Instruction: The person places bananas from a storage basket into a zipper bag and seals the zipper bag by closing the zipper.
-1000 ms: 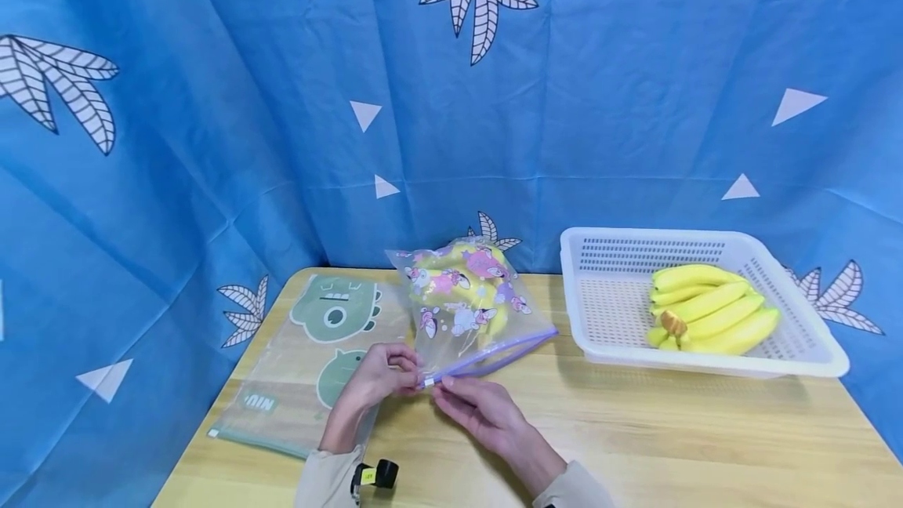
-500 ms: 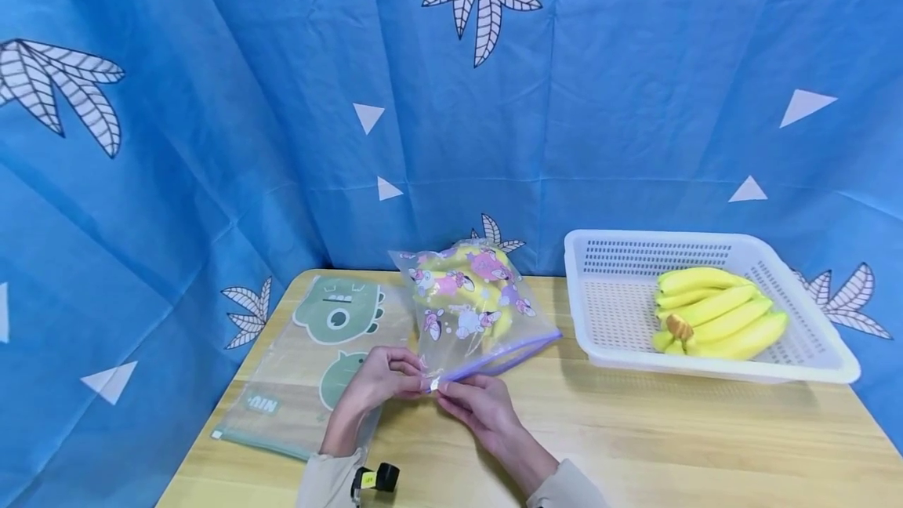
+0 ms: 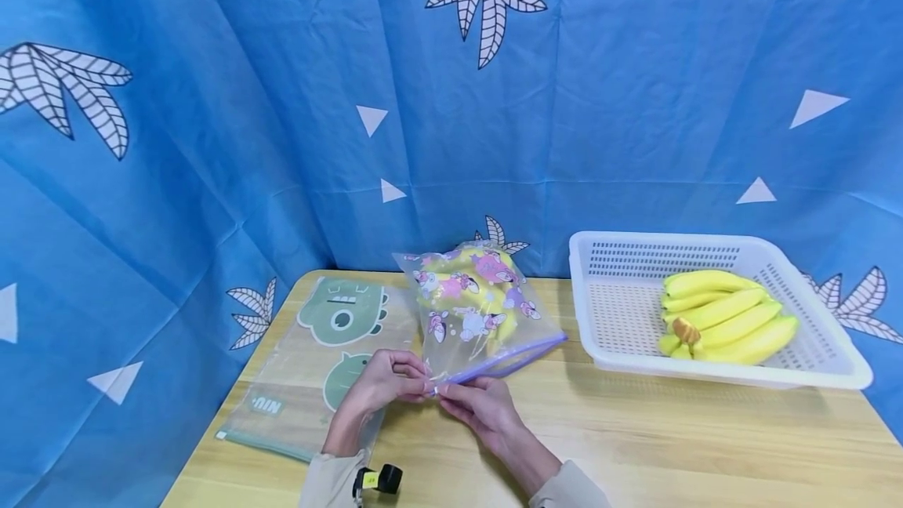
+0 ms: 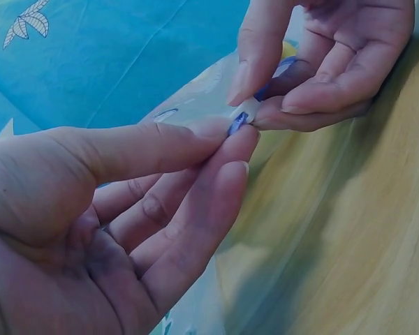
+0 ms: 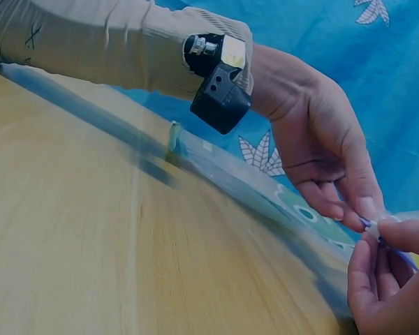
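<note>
A clear zip bag (image 3: pixel 458 335) with pink and purple cartoon prints and a purple zip edge lies near the back of the table, yellow bananas (image 3: pixel 487 281) showing through it. My left hand (image 3: pixel 391 379) pinches the near left corner of that edge between thumb and forefinger; in the left wrist view a purple end pokes out of the pinch. Just beside it, my right hand (image 3: pixel 487 410) pinches the zip by its white slider (image 5: pixel 372 230). Toward the right, the two sides of the bag's mouth stand slightly apart.
A flat clear bag (image 3: pixel 282 367) with green dinosaur prints lies on the table's left side, partly under my left forearm. On the right stands a white plastic basket (image 3: pixel 621 367) with a bunch of bananas (image 3: pixel 734 320). A blue curtain (image 3: pixel 494 139) hangs behind the table.
Both hands stay together at the bag's corner, with barely any finger movement. The whole scene shifts slightly right and down in the head view.
</note>
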A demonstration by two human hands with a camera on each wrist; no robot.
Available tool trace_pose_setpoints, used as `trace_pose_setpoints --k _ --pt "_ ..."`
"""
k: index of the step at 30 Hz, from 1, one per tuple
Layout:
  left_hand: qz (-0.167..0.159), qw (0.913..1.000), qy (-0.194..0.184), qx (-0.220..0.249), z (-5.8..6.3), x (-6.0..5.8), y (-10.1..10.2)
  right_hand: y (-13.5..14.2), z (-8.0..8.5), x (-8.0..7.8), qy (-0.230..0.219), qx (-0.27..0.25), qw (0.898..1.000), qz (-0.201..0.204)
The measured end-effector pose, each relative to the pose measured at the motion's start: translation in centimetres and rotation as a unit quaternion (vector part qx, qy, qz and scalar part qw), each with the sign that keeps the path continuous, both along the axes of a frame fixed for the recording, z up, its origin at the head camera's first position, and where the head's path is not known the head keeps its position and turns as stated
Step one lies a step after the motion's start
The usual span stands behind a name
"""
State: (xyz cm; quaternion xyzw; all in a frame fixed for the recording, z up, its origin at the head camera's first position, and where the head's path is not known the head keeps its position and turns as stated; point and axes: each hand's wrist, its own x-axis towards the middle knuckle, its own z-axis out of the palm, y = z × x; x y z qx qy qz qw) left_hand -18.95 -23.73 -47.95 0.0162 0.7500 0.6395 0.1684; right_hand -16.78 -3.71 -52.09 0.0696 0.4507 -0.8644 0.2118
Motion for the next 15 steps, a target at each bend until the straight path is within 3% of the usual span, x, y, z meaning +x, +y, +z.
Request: trace_pose_setpoints --k 15 --pt "0.001 0.9998 0.015 0.01 0.06 0.19 0.05 0.15 0.05 -0.08 -0.005 0.007 1.0 -0.02"
